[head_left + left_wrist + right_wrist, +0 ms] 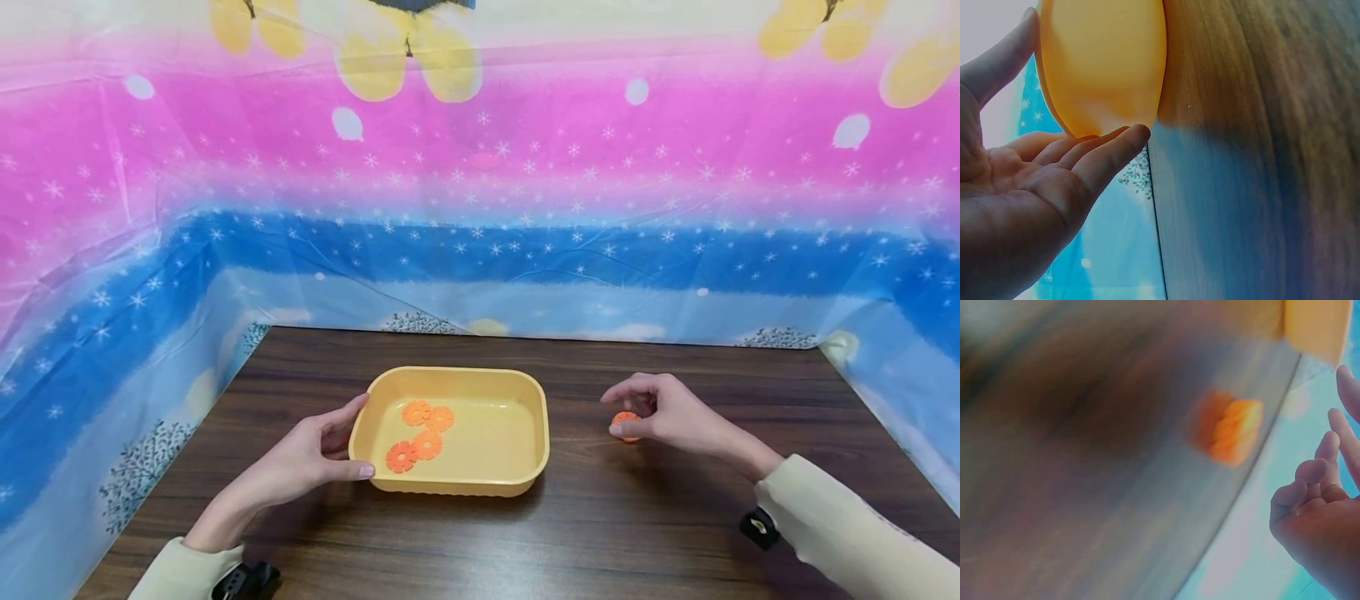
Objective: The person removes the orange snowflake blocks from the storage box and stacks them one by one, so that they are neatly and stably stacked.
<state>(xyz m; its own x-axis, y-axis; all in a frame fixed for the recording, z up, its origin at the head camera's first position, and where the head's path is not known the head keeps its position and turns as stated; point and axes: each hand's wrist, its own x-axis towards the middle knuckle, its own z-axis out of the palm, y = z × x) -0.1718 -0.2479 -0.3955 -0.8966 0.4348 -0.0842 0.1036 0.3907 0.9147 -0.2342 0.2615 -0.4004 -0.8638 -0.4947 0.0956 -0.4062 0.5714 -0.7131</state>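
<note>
A yellow rectangular basin (495, 433) with rounded corners stands on the table. My left hand (300, 458) holds its left end, thumb at the near corner and fingers along the outer wall, as the left wrist view shows. Inside the basin, at its left side, lie several orange flower-shaped slices (401, 456) that look like carrot. To the right, my right hand (678, 417) hovers by a further orange flower-shaped piece (627, 425), partly hidden by the thumb. In the right wrist view this ridged orange piece (1238, 431), blurred, rests on the table apart from the fingers.
The dark wood-grain table (577, 533) ends at a patterned pink and blue cloth (525, 250) hanging at the back and both sides. Black wrist cameras (759, 528) sit at both sleeves.
</note>
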